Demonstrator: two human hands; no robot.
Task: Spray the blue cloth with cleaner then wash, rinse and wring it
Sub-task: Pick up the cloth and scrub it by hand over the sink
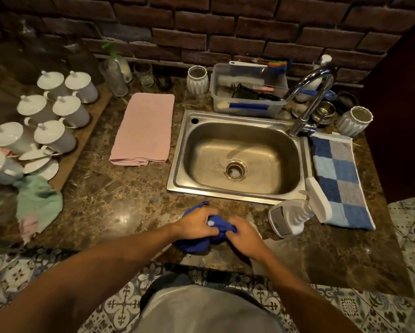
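Note:
The blue cloth (196, 243) is bunched up on the brown stone counter, just in front of the steel sink (177, 179). My left hand (195, 223) grips its left side and my right hand (243, 234) grips its right side, both closed on the fabric. A white spray bottle of cleaner (295, 213) lies tipped on its side on the counter to the right of my hands, its trigger head pointing up toward the sink's right corner. The chrome tap (308, 92) arches over the sink from the back right; no water stream is visible.
A pink towel (144, 129) lies left of the sink, a blue checked towel (339, 179) right of it. A plastic tub of brushes (247, 109) stands behind the sink. White lidded mugs (55, 138) crowd the far left, with a green cloth (39, 203) below them.

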